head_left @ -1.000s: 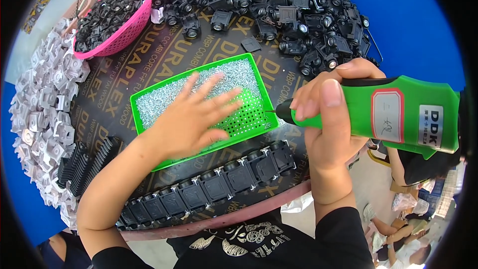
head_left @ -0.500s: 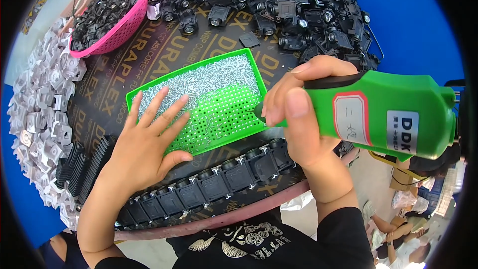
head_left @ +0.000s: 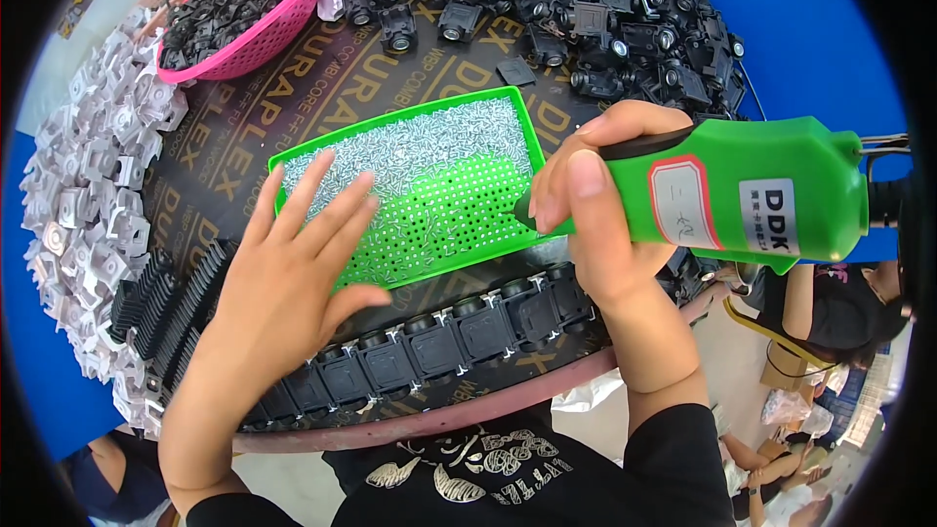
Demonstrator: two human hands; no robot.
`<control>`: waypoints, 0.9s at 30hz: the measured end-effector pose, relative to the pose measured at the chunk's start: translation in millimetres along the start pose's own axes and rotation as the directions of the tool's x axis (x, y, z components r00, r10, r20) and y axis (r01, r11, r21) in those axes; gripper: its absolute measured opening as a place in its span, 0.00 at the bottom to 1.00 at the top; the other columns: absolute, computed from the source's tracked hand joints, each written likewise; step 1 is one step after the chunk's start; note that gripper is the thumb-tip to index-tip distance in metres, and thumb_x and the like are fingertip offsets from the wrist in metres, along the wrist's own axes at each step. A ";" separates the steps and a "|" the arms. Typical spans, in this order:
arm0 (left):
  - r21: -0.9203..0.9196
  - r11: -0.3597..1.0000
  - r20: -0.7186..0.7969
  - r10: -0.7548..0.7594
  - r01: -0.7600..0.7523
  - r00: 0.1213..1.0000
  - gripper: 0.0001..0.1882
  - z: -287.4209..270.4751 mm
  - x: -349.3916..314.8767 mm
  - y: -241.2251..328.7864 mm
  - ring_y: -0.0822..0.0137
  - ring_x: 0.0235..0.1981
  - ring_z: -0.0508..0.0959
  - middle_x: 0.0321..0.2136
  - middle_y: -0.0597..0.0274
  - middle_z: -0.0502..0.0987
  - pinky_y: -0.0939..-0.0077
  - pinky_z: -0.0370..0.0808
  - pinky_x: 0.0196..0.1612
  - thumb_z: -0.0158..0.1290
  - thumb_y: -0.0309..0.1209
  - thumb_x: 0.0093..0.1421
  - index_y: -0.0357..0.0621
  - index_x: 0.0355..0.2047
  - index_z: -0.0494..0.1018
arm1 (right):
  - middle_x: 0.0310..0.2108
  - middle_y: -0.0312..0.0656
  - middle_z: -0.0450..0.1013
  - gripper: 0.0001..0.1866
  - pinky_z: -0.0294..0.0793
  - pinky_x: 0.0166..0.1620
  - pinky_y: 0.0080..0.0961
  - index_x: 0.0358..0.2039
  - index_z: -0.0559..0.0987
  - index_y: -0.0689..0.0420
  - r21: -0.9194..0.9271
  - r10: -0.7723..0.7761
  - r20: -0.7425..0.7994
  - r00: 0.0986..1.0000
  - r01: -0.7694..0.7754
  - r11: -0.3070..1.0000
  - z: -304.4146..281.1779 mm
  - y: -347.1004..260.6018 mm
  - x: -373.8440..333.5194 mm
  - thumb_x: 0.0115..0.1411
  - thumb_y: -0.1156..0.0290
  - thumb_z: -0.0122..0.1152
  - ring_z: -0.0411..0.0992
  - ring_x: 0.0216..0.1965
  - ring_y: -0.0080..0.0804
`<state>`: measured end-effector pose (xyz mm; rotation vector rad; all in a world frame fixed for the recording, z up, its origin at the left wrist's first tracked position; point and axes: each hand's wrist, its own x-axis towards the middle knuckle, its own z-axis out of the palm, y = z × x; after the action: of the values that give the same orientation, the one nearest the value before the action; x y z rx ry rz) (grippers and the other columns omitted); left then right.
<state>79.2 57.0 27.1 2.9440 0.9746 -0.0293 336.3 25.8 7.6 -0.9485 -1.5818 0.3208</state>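
A round dark tabletop [head_left: 293,98] fills my view, with heaps of black parts [head_left: 586,0] at the far side. My left hand [head_left: 293,283] lies flat, fingers spread and released, on the green perforated tray [head_left: 439,205] of small screws — mid-table. My right hand [head_left: 586,224] is clenched around a green electric screwdriver [head_left: 752,200], its tip at the tray's right edge.
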 end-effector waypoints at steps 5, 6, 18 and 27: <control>-0.349 0.924 -0.026 -0.176 0.156 0.984 0.40 -6.6 -34.1 53.2 0.44 0.61 0.65 0.54 0.50 0.71 0.50 0.63 0.62 0.67 0.37 0.47 0.38 0.59 0.66 | 0.16 0.40 0.67 0.10 0.69 0.22 0.23 0.43 0.61 0.62 0.016 0.023 0.033 0.999 -0.024 1.000 0.8 4.3 -3.8 0.64 0.79 0.49 0.65 0.15 0.25; -0.454 0.881 -0.063 -0.180 0.133 0.982 0.40 -4.4 -38.3 64.5 0.45 0.56 0.69 0.49 0.50 0.74 0.53 0.67 0.58 0.68 0.36 0.46 0.37 0.58 0.67 | 0.16 0.40 0.67 0.10 0.69 0.22 0.23 0.43 0.61 0.63 0.023 0.033 0.012 0.999 -0.034 0.999 4.4 2.2 -2.4 0.63 0.79 0.49 0.65 0.15 0.25; -0.662 0.745 -0.178 -0.259 0.079 0.949 0.42 34.9 14.5 141.9 0.46 0.56 0.64 0.53 0.48 0.65 0.50 0.60 0.61 0.67 0.35 0.46 0.32 0.58 0.61 | 0.17 0.41 0.66 0.11 0.68 0.20 0.23 0.43 0.63 0.62 -0.056 -0.010 -0.032 0.999 0.008 0.998 1.6 -2.1 -6.6 0.62 0.79 0.51 0.64 0.14 0.25; -0.591 0.799 -0.246 -0.305 0.107 0.920 0.40 57.3 41.0 150.8 0.51 0.50 0.69 0.47 0.53 0.71 0.54 0.62 0.59 0.68 0.37 0.42 0.36 0.55 0.66 | 0.19 0.39 0.65 0.12 0.66 0.21 0.24 0.48 0.64 0.61 0.314 -0.003 -0.022 1.000 0.009 0.949 -51.6 -85.0 0.7 0.66 0.70 0.42 0.60 0.15 0.26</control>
<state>201.8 -42.0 -26.5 2.3101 1.1020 0.6553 350.5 -42.5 78.5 -0.6973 -1.4602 0.5396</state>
